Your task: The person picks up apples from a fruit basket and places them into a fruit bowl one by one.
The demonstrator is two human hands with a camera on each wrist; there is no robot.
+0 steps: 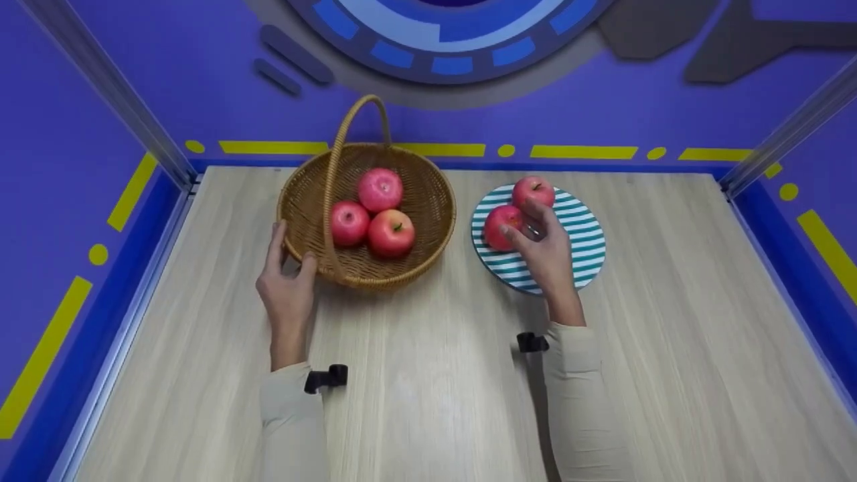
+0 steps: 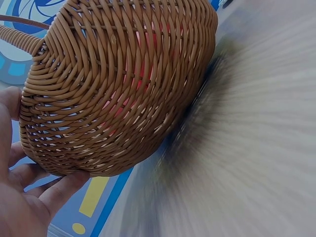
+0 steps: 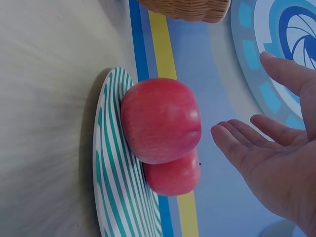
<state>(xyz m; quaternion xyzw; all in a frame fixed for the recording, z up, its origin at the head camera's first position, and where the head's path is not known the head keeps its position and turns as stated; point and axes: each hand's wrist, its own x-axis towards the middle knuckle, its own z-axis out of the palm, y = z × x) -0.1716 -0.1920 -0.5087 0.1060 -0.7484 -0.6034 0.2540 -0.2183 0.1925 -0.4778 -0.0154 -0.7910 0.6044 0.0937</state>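
Note:
My left hand (image 1: 286, 294) holds the near-left rim of a brown wicker basket (image 1: 428, 258), thumb and fingers spread around its edge. The left wrist view shows fingers (image 2: 66, 192) against the woven wall. In the basket are three red apples, including one with a stem (image 1: 391, 233). Over a round plate with teal and white stripes (image 1: 584, 248), my right hand (image 1: 550, 253) has thumb and fingers apart. It holds nothing. On the plate, a nearer apple (image 3: 160, 121) and a farther apple (image 1: 533, 190) sit close together; in the right wrist view the hand is apart from both.
A tall arched handle (image 1: 335, 167) crosses the basket. Basket and plate stand side by side on a pale wood-grain table (image 1: 428, 381). Blue panels with yellow marks (image 1: 582, 152) close off the back and both sides. A metal post (image 1: 797, 127) stands at the back right.

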